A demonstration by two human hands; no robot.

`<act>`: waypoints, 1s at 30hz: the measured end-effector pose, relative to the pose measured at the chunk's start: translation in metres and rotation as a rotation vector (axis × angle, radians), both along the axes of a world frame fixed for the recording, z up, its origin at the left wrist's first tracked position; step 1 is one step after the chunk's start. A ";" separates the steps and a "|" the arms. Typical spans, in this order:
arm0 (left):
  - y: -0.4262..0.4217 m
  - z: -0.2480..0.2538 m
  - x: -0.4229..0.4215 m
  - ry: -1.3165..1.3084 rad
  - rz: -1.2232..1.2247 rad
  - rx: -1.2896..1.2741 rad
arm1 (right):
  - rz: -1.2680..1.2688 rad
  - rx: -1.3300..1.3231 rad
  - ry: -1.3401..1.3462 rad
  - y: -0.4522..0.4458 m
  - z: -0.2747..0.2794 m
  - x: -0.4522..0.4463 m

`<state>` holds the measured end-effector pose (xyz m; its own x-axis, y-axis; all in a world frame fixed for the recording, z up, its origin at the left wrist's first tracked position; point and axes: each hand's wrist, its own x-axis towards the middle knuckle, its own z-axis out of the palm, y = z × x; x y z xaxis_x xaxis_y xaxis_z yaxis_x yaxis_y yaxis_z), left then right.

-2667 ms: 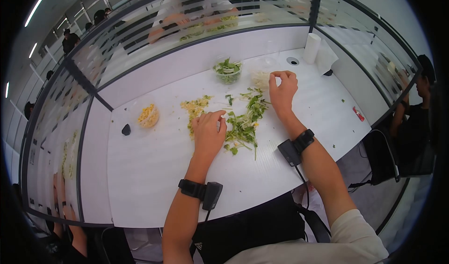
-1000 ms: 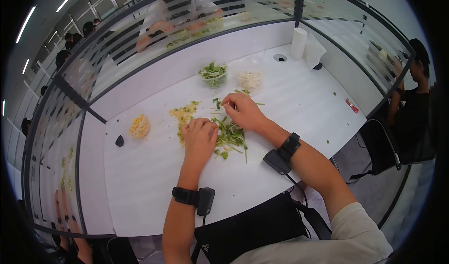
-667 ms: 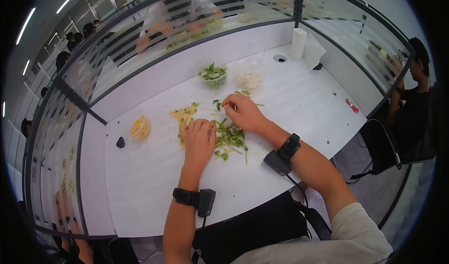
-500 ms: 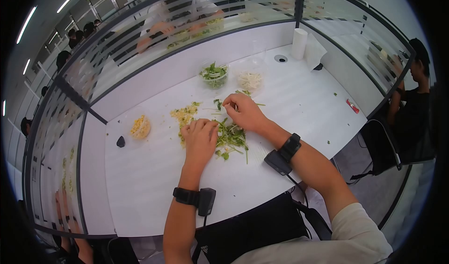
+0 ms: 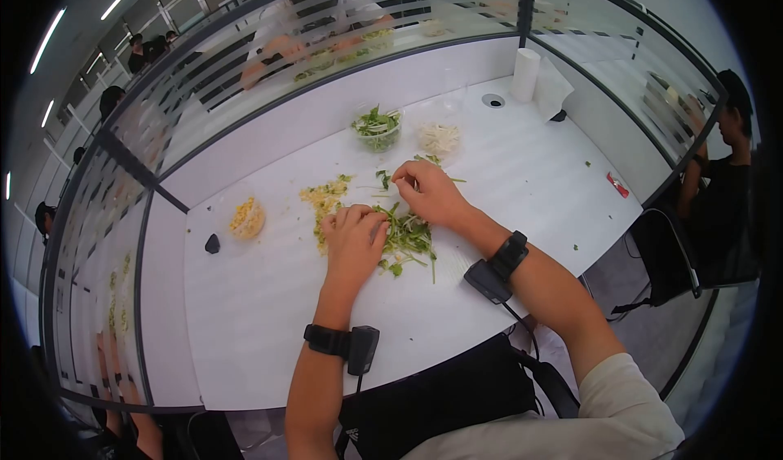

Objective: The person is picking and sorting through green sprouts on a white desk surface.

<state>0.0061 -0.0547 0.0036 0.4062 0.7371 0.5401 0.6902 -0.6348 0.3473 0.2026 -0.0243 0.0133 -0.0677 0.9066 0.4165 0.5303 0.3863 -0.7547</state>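
Observation:
My left hand (image 5: 356,238) lies over the left side of a pile of cut green stems and leaves (image 5: 408,236). Its fingers are bent and apart from the thumb, with the tips partly hidden. Just right and above, my right hand (image 5: 432,192) is closed in a pinch at the pile's upper edge; whatever lies between its fingertips is too small to make out. Yellow corn kernels mixed with green bits (image 5: 324,197) spread beyond my left fingers. A few loose leaves (image 5: 383,179) lie left of my right fingertips.
Behind my hands stand a clear tub of greens (image 5: 377,130) and a tub of pale sprouts (image 5: 439,138). A bowl of corn (image 5: 247,218) and a dark object (image 5: 213,244) lie left. A paper roll (image 5: 524,75) and red item (image 5: 617,184) are right. Partitions (image 5: 342,75) surround the table.
Both hands stay at the pile with little movement. The whole view has shifted very slightly; my left thumb sits a little farther from the fingers.

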 end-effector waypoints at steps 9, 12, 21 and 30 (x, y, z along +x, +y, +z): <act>0.003 -0.003 -0.001 0.008 0.008 0.022 | 0.009 -0.002 0.001 0.000 0.001 0.000; 0.003 -0.003 0.000 0.016 0.026 0.010 | 0.006 -0.004 -0.004 -0.001 0.000 0.000; 0.007 -0.003 -0.001 -0.147 0.084 0.096 | -0.001 -0.010 -0.010 -0.002 0.001 0.000; 0.009 -0.007 0.000 -0.235 0.153 0.065 | 0.117 -0.001 -0.063 -0.002 0.001 0.000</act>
<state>0.0064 -0.0461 -0.0032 0.1512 0.7410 0.6543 0.6850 -0.5557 0.4711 0.2029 -0.0264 0.0145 -0.1993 0.8912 0.4075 0.5281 0.4479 -0.7215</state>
